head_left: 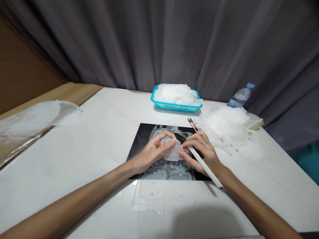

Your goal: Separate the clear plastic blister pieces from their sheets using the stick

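A small, translucent white plastic piece [172,152] with a wavy edge is held up over a black mat [136,139]. My left hand [156,147] pinches it from the left with thumb and fingers. My right hand [203,151] is closed around a long white stick-like tool [205,168], its dark tip pointing toward the piece. Those fingertips also touch the piece's right edge. Underneath, a clear plastic sheet [154,192] with several moulded shapes covers part of the mat and overhangs its near edge. Thread snips [193,124] lie just beyond my right hand.
A turquoise basket [178,108] heaped with white translucent pieces stands at the back. To the right are a loose pile of similar pieces [226,127] and a water bottle [240,96]. Clear plastic sheets [37,116] lie at left over cardboard [74,89]. A grey curtain [149,43] hangs behind.
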The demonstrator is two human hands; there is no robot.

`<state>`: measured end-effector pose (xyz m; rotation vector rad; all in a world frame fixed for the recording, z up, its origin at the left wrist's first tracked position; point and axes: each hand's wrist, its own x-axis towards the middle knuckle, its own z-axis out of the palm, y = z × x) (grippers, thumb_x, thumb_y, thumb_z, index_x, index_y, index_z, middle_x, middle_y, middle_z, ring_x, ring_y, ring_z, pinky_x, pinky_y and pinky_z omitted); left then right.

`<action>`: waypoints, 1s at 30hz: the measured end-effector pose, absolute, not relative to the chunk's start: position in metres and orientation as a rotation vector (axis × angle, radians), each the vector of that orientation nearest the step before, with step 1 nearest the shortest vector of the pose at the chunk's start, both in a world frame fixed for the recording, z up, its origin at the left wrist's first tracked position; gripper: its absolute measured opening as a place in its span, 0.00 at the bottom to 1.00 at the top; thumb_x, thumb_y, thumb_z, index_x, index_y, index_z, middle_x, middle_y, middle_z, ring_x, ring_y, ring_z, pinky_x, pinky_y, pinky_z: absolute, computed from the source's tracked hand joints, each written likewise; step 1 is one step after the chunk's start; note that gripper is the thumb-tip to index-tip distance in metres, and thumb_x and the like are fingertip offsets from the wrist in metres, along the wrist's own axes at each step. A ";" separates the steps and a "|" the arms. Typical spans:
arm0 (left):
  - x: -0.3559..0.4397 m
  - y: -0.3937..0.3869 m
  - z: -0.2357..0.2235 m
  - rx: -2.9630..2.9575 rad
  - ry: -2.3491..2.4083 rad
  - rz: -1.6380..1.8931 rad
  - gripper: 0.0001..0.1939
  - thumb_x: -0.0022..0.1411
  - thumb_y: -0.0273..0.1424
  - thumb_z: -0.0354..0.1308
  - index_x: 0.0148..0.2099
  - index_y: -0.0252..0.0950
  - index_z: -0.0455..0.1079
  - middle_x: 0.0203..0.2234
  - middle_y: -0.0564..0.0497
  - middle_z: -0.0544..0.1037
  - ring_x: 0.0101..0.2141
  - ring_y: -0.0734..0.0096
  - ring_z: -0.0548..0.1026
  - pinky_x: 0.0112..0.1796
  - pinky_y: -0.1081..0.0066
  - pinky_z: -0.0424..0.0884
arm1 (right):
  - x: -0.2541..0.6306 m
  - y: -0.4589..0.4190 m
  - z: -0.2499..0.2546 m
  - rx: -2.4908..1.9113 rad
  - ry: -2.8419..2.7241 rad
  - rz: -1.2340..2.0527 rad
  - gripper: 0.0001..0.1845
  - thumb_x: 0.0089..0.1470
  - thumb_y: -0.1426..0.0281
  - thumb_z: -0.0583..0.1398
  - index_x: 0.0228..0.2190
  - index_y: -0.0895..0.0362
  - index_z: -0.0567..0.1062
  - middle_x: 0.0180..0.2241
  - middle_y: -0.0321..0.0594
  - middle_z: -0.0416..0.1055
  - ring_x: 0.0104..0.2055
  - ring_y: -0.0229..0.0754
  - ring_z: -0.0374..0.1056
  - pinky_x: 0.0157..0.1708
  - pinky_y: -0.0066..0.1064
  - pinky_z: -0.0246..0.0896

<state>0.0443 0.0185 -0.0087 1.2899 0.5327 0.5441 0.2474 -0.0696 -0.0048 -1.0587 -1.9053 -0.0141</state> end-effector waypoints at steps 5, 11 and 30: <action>0.046 0.015 -0.004 1.117 0.514 0.544 0.12 0.68 0.41 0.65 0.42 0.39 0.72 0.38 0.53 0.70 0.35 0.74 0.70 0.36 0.75 0.69 | 0.248 -0.070 -0.005 -1.074 -1.848 0.107 0.05 0.63 0.75 0.63 0.39 0.53 0.75 0.34 0.39 0.74 0.41 0.45 0.67 0.46 0.41 0.62; 0.045 0.018 -0.002 1.109 0.506 0.529 0.15 0.66 0.41 0.67 0.39 0.33 0.75 0.34 0.51 0.71 0.35 0.72 0.71 0.38 0.74 0.72 | 0.253 -0.068 -0.009 -1.138 -1.654 0.458 0.03 0.66 0.69 0.62 0.37 0.52 0.75 0.36 0.38 0.72 0.41 0.43 0.68 0.45 0.38 0.61; 0.040 0.023 -0.005 1.296 0.477 0.512 0.18 0.54 0.29 0.75 0.46 0.35 0.75 0.35 0.50 0.84 0.36 0.68 0.83 0.41 0.69 0.78 | 0.265 -0.054 -0.026 -1.225 -1.445 1.006 0.17 0.66 0.54 0.61 0.35 0.55 0.75 0.28 0.32 0.66 0.28 0.36 0.61 0.28 0.28 0.57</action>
